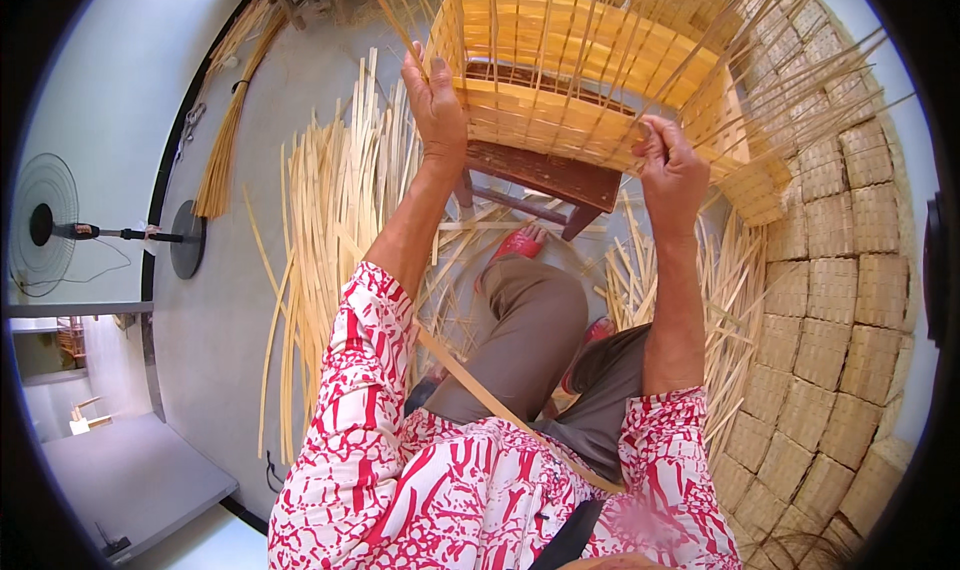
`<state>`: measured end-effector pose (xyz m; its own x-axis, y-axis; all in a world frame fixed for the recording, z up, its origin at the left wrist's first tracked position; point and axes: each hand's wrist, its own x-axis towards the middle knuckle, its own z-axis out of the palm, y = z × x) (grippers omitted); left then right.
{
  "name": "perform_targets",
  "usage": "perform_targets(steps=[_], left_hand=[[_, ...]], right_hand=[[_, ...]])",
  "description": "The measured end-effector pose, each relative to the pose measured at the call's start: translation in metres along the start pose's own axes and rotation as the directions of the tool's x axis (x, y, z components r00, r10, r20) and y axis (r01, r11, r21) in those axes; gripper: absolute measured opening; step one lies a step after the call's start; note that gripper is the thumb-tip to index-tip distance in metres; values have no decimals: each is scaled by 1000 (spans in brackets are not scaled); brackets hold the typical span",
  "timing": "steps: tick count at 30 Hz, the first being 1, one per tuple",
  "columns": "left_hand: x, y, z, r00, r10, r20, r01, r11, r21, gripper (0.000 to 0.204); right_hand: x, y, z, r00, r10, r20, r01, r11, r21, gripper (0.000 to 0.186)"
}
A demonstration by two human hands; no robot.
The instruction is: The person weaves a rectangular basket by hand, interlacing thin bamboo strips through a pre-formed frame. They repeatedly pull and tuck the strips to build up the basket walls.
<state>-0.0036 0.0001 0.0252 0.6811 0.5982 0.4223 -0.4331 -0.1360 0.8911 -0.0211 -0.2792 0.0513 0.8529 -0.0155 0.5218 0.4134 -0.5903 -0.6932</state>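
Note:
A partly woven rectangular yellow bamboo basket [590, 30] with long upright stakes rests over a red-brown wooden stool [530, 175]. My left hand [435, 105] is closed at the basket's near left corner, gripping around the upright strips there. My right hand [668, 165] pinches at the top of the near wall toward the right, fingers bent on the weaving among the stakes. A long pale strip [470, 380] slants across my left forearm and lap.
Piles of loose bamboo strips [320, 230] lie on both sides of my legs. A standing fan [42, 225] is at far left, near a bundle of thin sticks [225, 160]. Stacked woven baskets [820, 340] line the right side. A grey ledge [130, 470] is at lower left.

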Motion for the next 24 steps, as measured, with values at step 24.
perform_targets(steps=[24], left_hand=[[-133,116,-222,159,-447,880,-206,857,472,16]], right_hand=[[-125,-52,-36,383,-71,921,-523,805,279,37]])
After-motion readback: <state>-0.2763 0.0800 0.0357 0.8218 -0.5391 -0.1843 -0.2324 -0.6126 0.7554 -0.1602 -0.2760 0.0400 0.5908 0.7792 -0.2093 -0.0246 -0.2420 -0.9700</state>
